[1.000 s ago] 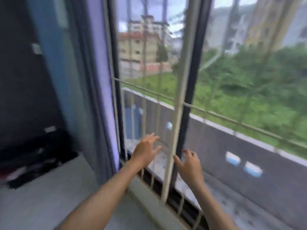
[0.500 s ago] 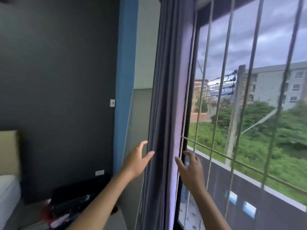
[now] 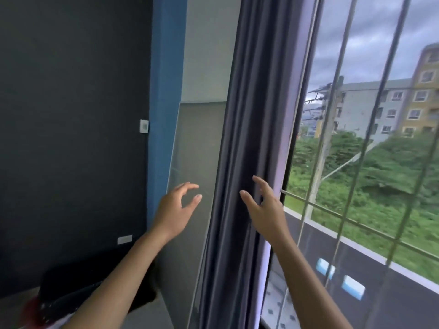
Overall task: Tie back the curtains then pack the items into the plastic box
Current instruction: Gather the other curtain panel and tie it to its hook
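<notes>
At the window, my left hand [image 3: 177, 210] and right hand [image 3: 263, 207] have risen beside the gathered curtain [image 3: 240, 138], fingers apart, holding nothing; tying comes next.

Both arms raised forward, left hand [image 3: 177, 208] and right hand [image 3: 266, 210] loosely spread

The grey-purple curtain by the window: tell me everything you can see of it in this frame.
The grey-purple curtain hangs as a gathered bunch of long vertical folds, in what looks like smooth, heavy fabric. It runs past the top and bottom of the view, between a grey panel on its left and the barred window on its right. No tie-back shows on it. The left hand hovers open just left of it, apart from the cloth. The right hand is open at its window-side edge; whether it touches cannot be told.
</notes>
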A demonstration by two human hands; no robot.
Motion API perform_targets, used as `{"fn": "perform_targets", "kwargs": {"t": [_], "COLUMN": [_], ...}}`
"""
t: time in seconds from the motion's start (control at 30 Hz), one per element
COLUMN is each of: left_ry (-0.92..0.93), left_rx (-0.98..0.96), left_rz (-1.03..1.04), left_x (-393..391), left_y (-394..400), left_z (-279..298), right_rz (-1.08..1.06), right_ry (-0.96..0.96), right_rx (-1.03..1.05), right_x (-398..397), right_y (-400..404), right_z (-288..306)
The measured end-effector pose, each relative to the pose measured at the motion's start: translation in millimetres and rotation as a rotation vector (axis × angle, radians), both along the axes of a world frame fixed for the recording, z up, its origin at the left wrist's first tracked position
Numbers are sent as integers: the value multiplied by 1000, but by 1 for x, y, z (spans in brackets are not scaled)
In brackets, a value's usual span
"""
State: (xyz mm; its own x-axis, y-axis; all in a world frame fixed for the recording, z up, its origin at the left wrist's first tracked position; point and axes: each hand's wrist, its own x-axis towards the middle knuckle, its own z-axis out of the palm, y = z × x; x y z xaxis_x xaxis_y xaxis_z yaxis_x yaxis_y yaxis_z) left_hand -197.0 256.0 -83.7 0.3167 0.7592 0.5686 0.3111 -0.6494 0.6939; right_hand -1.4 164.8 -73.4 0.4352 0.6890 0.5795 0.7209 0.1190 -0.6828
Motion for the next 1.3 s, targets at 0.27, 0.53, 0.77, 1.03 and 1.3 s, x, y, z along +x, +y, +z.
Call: {"fn": "perform_targets", "kwargs": {"t": [0.27, 0.53, 0.77, 1.03, 1.3], "left_ry": [-7, -131, -206, -307, -316], "left_rx": [164, 200, 76, -21, -72], "left_rz": [-136, -338, -616, -859, -1090], "left_x": [23, 66, 161, 240, 263], "left_y": [170, 271, 329, 357, 378], "left_z": [34, 54, 40, 30, -16], "right_rz": [-28, -156, -359, -746, -1028], "right_ry": [-64, -151, -125, -235, -64], "right_rx": [252, 282, 262, 248, 139], "right_x": [22, 27, 21, 22, 29], "right_y": [111, 189, 240, 298, 326], "right_z": [45, 70, 55, 48, 8]}}
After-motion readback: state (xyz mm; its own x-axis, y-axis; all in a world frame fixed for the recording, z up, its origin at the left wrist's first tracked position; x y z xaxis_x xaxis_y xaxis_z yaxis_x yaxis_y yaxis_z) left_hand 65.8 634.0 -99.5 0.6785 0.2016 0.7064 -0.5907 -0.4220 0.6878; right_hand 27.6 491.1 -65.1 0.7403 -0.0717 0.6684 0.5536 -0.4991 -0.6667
